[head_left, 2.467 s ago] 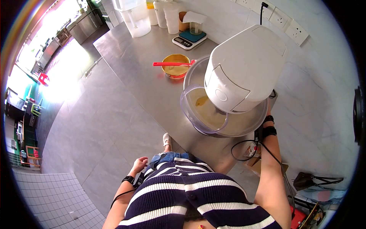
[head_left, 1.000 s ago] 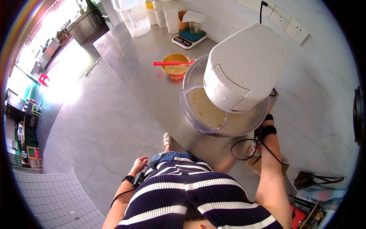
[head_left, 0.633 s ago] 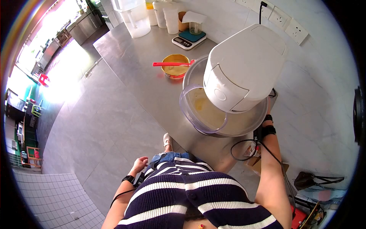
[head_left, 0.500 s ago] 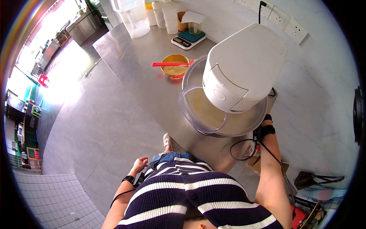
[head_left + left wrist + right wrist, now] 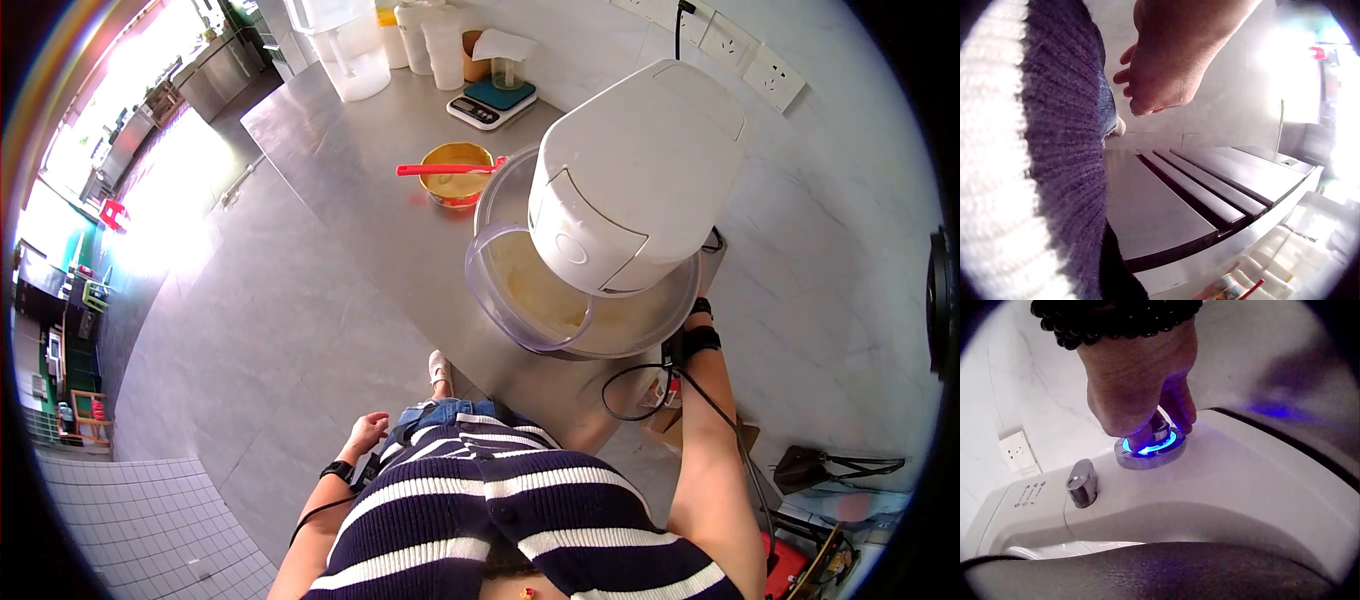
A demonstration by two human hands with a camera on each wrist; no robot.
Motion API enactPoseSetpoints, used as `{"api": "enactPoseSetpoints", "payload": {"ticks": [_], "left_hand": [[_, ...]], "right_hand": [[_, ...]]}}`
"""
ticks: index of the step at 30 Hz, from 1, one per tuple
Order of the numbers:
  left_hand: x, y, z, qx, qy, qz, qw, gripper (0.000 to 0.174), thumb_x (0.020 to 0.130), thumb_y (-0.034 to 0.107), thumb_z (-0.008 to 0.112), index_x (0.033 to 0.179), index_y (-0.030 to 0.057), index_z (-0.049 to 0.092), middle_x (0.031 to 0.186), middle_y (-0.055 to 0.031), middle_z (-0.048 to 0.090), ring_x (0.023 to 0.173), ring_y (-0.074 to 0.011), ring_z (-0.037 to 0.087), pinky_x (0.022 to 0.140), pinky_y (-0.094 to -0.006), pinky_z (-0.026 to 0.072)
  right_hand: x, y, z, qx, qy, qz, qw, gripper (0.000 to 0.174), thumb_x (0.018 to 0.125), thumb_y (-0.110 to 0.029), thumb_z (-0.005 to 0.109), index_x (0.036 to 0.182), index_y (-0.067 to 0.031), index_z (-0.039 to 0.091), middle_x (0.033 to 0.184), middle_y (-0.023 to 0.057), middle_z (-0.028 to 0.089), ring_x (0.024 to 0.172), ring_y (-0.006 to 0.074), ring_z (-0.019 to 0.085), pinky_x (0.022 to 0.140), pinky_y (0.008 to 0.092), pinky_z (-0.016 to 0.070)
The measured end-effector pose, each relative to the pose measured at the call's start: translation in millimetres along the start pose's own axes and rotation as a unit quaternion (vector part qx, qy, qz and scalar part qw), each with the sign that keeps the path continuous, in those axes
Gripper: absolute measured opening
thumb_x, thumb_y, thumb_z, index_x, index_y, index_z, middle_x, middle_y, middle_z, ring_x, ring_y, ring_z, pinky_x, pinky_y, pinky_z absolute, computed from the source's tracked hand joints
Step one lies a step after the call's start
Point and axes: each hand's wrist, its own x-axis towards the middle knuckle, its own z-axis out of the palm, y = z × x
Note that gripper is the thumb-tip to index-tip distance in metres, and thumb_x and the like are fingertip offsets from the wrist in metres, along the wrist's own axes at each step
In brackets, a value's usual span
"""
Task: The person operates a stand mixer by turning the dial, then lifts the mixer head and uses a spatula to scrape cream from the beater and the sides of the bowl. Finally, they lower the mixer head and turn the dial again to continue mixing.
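A white stand mixer [image 5: 645, 170] stands on the steel table, its head over a large metal bowl [image 5: 660, 345] under a clear splash guard [image 5: 476, 285]. Pale yellow mixture [image 5: 535, 290] shows through the guard's opening. In the right wrist view, my right hand [image 5: 1138, 387] grips a metal knob [image 5: 1161, 432] ringed in blue light on the mixer's side; the head view hides that hand behind the bowl. Beside the knob sits a metal lever [image 5: 1083, 487]. My left hand [image 5: 368, 430] hangs loosely at my side, holding nothing, away from the table.
Left of the mixer, a yellow-and-red bowl [image 5: 456, 194] has a red-handled spatula [image 5: 430, 170] across it. Behind are a kitchen scale [image 5: 485, 110] and several plastic containers [image 5: 350, 60]. A black cable [image 5: 720, 405] runs along my right arm. The steel table's edge [image 5: 350, 262] faces open floor.
The mixture's yellow streaks change place and shape inside the bowl from frame to frame. Both hands stay where they were; the head view has shifted slightly.
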Motion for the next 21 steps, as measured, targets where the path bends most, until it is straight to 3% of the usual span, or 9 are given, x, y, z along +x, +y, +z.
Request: {"api": "enactPoseSetpoints", "payload": {"ticks": [10,13,16,19,21], "left_hand": [[4.2,-5.0,-0.5,0.003,-0.005,-0.008,1.0,0.034,0.085,0.022,0.052,0.112,0.0015,0.056,0.092,-0.0115,0.064,0.07,-0.0152,0.063,0.059,-0.027,0.0484],[4.6,-6.4,-0.1,0.002,-0.006,-0.007,1.0,0.034,0.085,0.022,0.051,0.112,0.0017,0.057,0.093,-0.0115,0.064,0.07,-0.0153,0.063,0.059,-0.0268,0.0483],[5.0,-7.0,-0.2,0.004,-0.008,-0.002,1.0,0.034,0.085,0.022,0.051,0.112,0.0015,0.056,0.093,-0.0117,0.064,0.07,-0.0154,0.063,0.059,-0.027,0.0484],[3.5,-6.7,-0.3,0.007,-0.01,0.002,1.0,0.034,0.085,0.022,0.051,0.112,0.0013,0.056,0.093,-0.0119,0.064,0.07,-0.0155,0.063,0.059,-0.0271,0.0485],[4.2,-9.3,-0.4,0.008,-0.01,0.004,1.0,0.034,0.085,0.022,0.051,0.112,0.0012,0.056,0.093,-0.0119,0.064,0.07,-0.0154,0.063,0.059,-0.0272,0.0486]], "right_hand": [[-1.8,-14.6,1.7,-0.022,-0.008,0.006,1.0,0.044,0.078,-0.01,0.064,0.118,0.0003,0.048,0.11,0.0075,0.055,0.095,0.0157,0.052,0.082,0.0276,0.0433],[0.1,0.0,2.7,-0.003,0.017,-0.039,0.999,0.042,0.079,-0.01,0.063,0.117,-0.0002,0.049,0.108,0.0064,0.056,0.092,0.0149,0.053,0.08,0.0271,0.0441],[-2.9,-10.3,4.6,0.004,0.02,-0.009,1.0,0.042,0.079,-0.01,0.063,0.116,0.0003,0.049,0.107,0.0062,0.057,0.089,0.0144,0.053,0.077,0.0264,0.045],[-1.6,-3.8,3.6,0.114,0.008,0.033,0.993,0.039,0.08,-0.01,0.061,0.116,0.0,0.049,0.105,0.0064,0.057,0.086,0.0136,0.053,0.075,0.0255,0.0453],[4.9,-2.7,-2.5,-0.044,-0.006,0.047,0.998,0.035,0.083,-0.012,0.059,0.115,0.0001,0.05,0.103,0.0072,0.058,0.085,0.0135,0.054,0.074,0.0257,0.0459]]}}
